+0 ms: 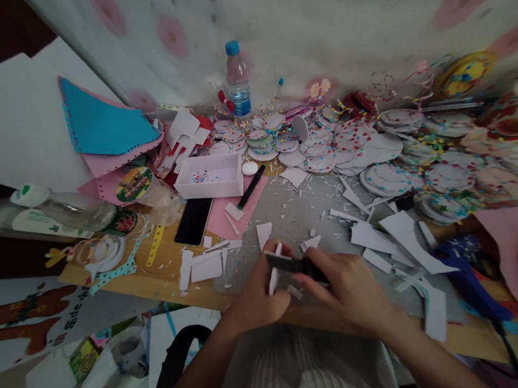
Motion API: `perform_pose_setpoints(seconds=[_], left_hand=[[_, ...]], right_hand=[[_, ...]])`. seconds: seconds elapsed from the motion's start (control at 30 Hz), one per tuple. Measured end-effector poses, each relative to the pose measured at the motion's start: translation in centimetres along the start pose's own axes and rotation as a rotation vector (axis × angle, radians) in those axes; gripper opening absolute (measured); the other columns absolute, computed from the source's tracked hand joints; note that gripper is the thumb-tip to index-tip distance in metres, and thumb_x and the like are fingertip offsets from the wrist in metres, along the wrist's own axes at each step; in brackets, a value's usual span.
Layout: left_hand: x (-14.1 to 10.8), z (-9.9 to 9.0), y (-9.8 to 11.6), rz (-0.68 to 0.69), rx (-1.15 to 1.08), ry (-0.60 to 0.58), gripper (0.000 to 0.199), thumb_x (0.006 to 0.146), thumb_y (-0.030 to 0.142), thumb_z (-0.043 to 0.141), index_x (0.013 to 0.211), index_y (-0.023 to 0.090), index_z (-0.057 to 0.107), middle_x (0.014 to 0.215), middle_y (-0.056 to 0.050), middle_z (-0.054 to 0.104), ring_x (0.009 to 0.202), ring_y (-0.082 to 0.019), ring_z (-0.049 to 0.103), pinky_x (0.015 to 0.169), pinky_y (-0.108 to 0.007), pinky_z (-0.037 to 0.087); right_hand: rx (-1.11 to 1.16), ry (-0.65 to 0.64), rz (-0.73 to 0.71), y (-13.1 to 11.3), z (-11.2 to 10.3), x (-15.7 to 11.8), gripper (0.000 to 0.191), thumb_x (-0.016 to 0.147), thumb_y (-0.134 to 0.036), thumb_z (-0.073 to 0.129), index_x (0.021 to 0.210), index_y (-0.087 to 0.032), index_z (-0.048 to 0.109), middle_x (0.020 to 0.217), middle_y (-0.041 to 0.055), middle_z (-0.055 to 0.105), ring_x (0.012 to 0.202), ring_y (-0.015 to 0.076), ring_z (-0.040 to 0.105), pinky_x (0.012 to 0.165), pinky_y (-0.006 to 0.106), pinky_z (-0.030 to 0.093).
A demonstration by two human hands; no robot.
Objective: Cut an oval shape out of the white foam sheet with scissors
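Near the front edge of the table, my left hand (pixel 262 290) is closed on a thin white board piece (pixel 273 280), held upright and seen almost edge-on. My right hand (pixel 346 282) grips a dark flat-bladed tool (pixel 285 262) by its black handle; its exact kind is hard to make out. The tool's flat part lies across the white piece, touching or very close to it. Small white offcuts (pixel 310 243) lie just beyond both hands on a grey cutting mat (pixel 286 210).
Stacks of decorated white discs (pixel 389 177) fill the back right. A white box (pixel 209 176), black phone (pixel 193 221), dark pen (pixel 252 187) and water bottle (pixel 238 81) stand or lie beyond my left hand. A blue glue gun (pixel 470 280) lies right, among white scraps (pixel 415 240). Plastic bottles (pixel 80 211) lie left.
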State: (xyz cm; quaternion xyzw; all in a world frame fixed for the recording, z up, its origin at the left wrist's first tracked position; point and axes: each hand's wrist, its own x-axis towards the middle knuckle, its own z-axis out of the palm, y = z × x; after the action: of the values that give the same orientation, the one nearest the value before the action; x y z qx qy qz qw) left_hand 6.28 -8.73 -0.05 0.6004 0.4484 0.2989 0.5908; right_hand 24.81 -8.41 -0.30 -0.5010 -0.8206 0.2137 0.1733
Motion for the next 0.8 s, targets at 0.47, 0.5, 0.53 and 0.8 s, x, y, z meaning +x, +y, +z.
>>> perform_pose_setpoints(seconds=[0.47,0.5,0.53,0.8], left_hand=[[1.2,-1.6,1.3,0.306,0.609,0.134,0.087,0.075,0.015,0.065,0.146,0.025,0.016,0.151,-0.013,0.027,0.14,-0.03,0.024,0.113,-0.052,0.024],[1.1,-1.8,1.2,0.282,0.53,0.184,0.091,0.073,0.017,0.069,0.147,0.025,0.016,0.152,-0.013,0.025,0.141,-0.03,0.023,0.114,-0.05,0.024],[1.0,-1.8,1.0,0.248,0.434,0.208,0.092,0.072,0.019,0.072,0.146,0.025,0.018,0.153,-0.012,0.025,0.14,-0.029,0.024,0.114,-0.048,0.024],[0.5,-1.1,0.0,-0.036,-0.188,0.236,0.023,0.087,0.036,0.058,0.099,0.018,0.062,0.093,-0.004,0.066,0.091,-0.018,0.062,0.08,-0.029,0.049]], right_hand=[[1.28,0.087,0.629,-1.1,1.8,0.7,0.034,0.074,-0.048,0.069,0.082,-0.021,0.05,0.042,-0.0129,0.032,0.035,0.0052,0.021,0.036,0.021,0.013],[1.335,0.131,0.656,-1.2,2.0,0.6,0.034,0.074,-0.047,0.07,0.081,-0.021,0.049,0.041,-0.0134,0.031,0.035,0.0046,0.019,0.036,0.021,0.012],[1.379,0.174,0.674,-1.3,2.1,0.6,0.034,0.074,-0.046,0.07,0.081,-0.022,0.048,0.04,-0.0138,0.031,0.035,0.0043,0.018,0.037,0.021,0.01],[1.408,0.154,0.653,-2.3,3.1,-0.3,0.036,0.077,-0.049,0.069,0.078,-0.021,0.045,0.041,-0.0131,0.032,0.037,0.0046,0.021,0.039,0.021,0.017]])
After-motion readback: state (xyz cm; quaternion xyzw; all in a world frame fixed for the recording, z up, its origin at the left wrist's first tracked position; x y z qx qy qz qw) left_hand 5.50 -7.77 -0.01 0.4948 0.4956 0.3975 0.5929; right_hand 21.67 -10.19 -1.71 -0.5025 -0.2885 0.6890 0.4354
